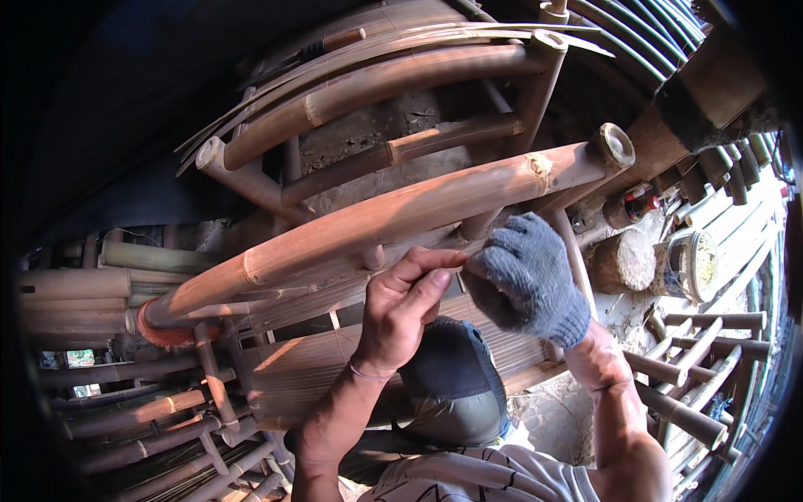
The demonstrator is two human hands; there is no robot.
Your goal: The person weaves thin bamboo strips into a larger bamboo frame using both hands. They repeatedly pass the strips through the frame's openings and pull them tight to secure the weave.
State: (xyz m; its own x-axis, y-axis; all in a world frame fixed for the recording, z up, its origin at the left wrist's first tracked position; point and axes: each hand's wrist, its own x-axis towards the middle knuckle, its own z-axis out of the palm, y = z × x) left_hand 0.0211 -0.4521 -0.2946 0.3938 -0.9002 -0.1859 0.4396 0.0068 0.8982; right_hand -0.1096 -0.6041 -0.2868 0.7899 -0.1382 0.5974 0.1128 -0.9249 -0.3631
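My bare left hand is closed in a pinch, thumb against forefinger, with a thin band round its wrist. Its fingertips meet my right hand, which wears a grey knitted glove and has its fingers curled in. Whatever lies between the fingertips is too small to make out. Just beyond both hands runs a thick brown bamboo pole, slanting from lower left to upper right. It belongs to a bamboo frame, with a slatted bamboo panel below, around my knee.
Thin bamboo strips and a wooden-handled tool lie across another bamboo rail farther away. At right stand a stump, a bucket and a red-topped container. Bamboo pieces crowd the lower right.
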